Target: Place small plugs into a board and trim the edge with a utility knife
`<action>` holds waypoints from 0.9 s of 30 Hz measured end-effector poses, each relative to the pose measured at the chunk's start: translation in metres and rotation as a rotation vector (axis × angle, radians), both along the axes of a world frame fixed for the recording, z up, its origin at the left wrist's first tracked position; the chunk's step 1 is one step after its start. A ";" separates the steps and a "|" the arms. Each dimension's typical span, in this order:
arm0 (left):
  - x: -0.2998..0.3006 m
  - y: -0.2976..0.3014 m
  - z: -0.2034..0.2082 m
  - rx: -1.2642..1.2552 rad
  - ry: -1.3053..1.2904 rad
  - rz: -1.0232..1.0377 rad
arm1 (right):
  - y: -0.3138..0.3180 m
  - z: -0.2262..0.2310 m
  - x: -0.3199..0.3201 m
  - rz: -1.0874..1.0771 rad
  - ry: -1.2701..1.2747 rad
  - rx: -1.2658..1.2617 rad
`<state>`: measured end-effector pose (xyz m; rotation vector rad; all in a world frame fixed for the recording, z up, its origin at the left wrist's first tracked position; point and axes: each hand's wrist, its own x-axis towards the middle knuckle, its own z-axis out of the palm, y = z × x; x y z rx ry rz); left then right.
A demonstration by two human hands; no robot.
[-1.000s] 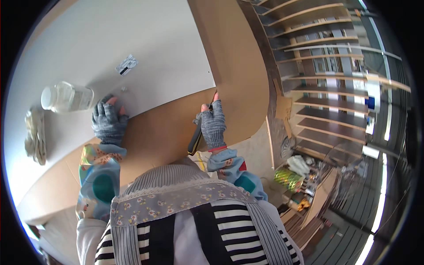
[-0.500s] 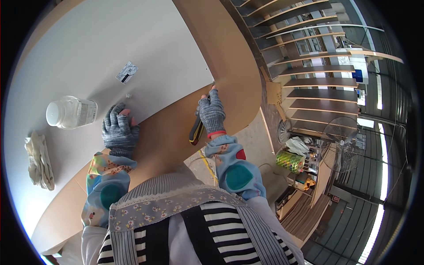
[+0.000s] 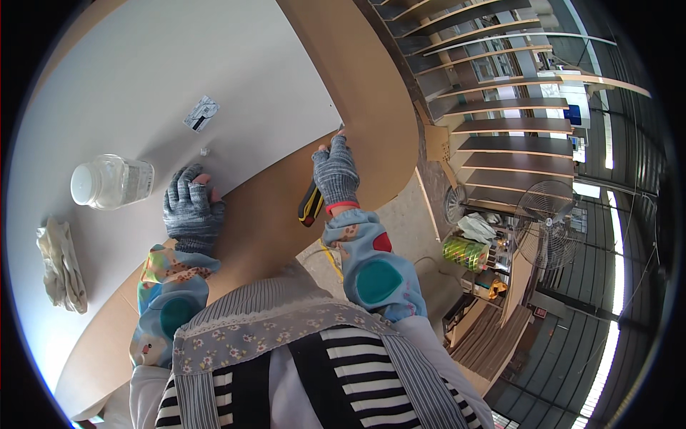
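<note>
My left hand (image 3: 193, 204), in a grey knit glove with bare fingertips, lies open on the white sheet (image 3: 243, 64) near its curved front edge. My right hand (image 3: 336, 171), gloved alike, is closed around a yellow-and-black utility knife (image 3: 310, 204). The knife's handle end sticks out below the palm. My right fingertips are at the sheet's right corner, over the brown board (image 3: 382, 121) beneath; the blade is too small to make out. A clear jar with a white lid (image 3: 114, 181) stands left of my left hand.
A pair of off-white work gloves (image 3: 61, 264) lies at the far left. A small printed card (image 3: 201, 114) and a tiny whitish lump (image 3: 204, 151) sit on the sheet. To the right are a slatted rack (image 3: 511, 143), a fan (image 3: 547, 223) and a cluttered cart (image 3: 468, 254).
The whole view has shifted slightly. My right hand stays at the sheet's corner with the knife, its wrist slightly farther left; my left hand has kept its place.
</note>
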<state>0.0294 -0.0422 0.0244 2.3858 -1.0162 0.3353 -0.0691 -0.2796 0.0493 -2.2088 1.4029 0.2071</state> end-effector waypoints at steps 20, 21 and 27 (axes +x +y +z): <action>0.001 -0.002 0.001 0.023 -0.024 -0.028 | 0.001 0.014 0.004 0.000 0.138 0.007; 0.000 -0.003 0.002 0.020 -0.029 -0.025 | 0.001 0.011 0.001 -0.002 0.136 0.009; 0.001 0.003 -0.004 0.037 -0.021 -0.025 | 0.004 -0.046 -0.030 -0.092 -0.284 0.167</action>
